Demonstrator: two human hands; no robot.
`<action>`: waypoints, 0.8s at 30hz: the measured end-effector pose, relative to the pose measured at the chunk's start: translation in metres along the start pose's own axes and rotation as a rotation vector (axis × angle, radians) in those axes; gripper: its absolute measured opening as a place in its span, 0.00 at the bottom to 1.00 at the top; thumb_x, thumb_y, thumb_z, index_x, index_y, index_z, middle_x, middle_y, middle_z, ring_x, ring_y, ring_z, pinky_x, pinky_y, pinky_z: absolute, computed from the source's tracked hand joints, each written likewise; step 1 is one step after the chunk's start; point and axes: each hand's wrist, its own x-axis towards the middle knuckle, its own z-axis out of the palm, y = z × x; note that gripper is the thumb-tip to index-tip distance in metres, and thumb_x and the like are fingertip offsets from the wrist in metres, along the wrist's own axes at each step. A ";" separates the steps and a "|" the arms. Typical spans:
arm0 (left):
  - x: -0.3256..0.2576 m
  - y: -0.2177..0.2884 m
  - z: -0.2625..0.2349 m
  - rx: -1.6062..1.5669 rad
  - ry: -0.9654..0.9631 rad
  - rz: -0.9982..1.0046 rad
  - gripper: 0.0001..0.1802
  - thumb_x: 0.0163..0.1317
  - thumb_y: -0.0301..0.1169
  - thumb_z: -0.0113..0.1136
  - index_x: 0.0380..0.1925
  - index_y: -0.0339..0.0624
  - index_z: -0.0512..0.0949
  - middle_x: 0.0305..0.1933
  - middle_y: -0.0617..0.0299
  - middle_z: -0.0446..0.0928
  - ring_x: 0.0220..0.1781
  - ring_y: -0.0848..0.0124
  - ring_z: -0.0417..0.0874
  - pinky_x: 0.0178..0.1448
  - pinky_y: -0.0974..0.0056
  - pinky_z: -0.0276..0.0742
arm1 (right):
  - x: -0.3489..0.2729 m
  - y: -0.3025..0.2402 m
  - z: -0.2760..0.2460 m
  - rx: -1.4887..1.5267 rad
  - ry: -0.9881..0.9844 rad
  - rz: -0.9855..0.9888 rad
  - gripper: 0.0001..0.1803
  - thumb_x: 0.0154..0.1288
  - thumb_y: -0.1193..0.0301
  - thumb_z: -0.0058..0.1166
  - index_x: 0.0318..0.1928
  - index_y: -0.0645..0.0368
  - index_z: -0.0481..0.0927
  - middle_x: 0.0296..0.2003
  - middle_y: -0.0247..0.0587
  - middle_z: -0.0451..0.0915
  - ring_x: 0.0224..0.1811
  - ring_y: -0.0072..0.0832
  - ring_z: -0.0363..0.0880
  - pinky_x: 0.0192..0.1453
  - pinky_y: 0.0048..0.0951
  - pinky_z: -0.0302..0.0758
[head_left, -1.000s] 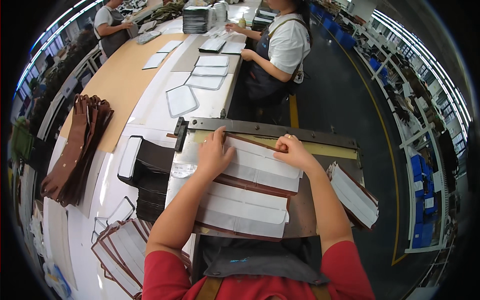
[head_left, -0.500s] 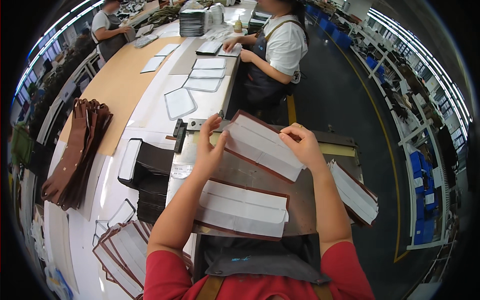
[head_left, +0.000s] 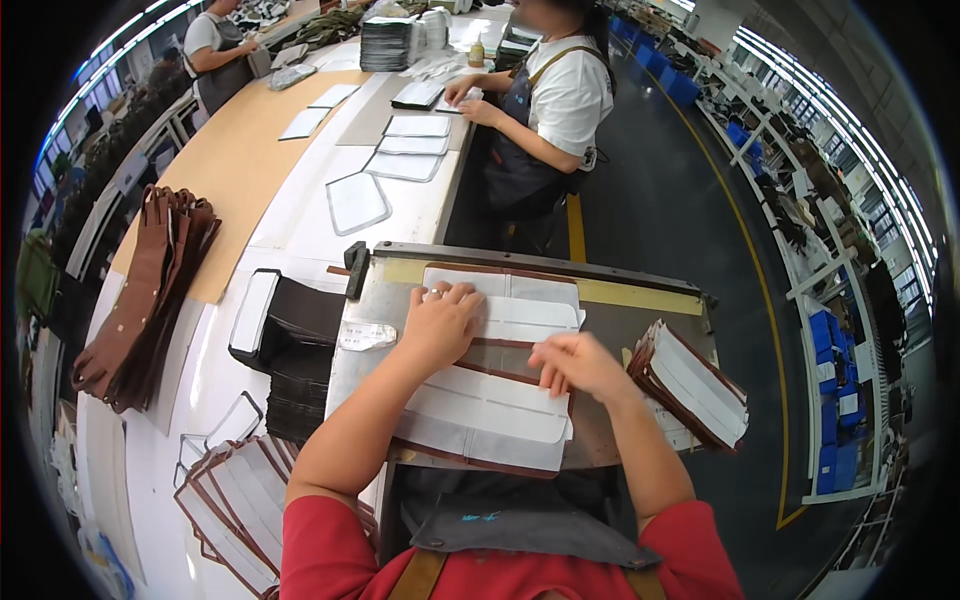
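The left hand (head_left: 441, 325) rests on the farther of 2 brown-edged white panels (head_left: 530, 318); the right hand (head_left: 584, 366) is near both.

The far panel (head_left: 528, 318) and near panel (head_left: 490, 400) were faced with matt, white, paper-like sheet and edged in brown, leather-like material. Beneath them, a dull sheen was shown by the metal plate (head_left: 612, 325). The white desk (head_left: 275, 240) was finished smooth and glossy; its tan sheet (head_left: 225, 185) was matt. Soft, matt cloth was seen in the grey apron (head_left: 530, 532) and red sleeve (head_left: 330, 540).
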 end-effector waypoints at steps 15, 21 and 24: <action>0.009 -0.001 0.021 0.047 -0.103 -0.043 0.24 0.67 0.44 0.43 0.63 0.56 0.65 0.70 0.59 0.58 0.72 0.52 0.54 0.72 0.48 0.48 | 0.050 0.041 -0.026 -1.117 0.588 -0.501 0.20 0.68 0.63 0.44 0.59 0.49 0.72 0.62 0.38 0.68 0.65 0.37 0.64 0.67 0.48 0.58; 0.009 -0.005 0.023 0.060 0.003 0.001 0.23 0.67 0.43 0.45 0.61 0.56 0.67 0.65 0.55 0.62 0.67 0.52 0.59 0.69 0.49 0.53 | 0.046 0.034 -0.020 -1.144 0.615 -0.506 0.20 0.66 0.64 0.46 0.57 0.51 0.73 0.56 0.41 0.73 0.60 0.39 0.67 0.67 0.47 0.57; 0.009 -0.001 0.016 0.064 0.039 0.014 0.22 0.66 0.41 0.48 0.59 0.56 0.69 0.57 0.55 0.67 0.61 0.53 0.64 0.64 0.50 0.58 | 0.045 0.033 -0.019 -1.163 0.627 -0.517 0.19 0.65 0.65 0.48 0.57 0.52 0.74 0.52 0.41 0.74 0.56 0.39 0.69 0.67 0.47 0.57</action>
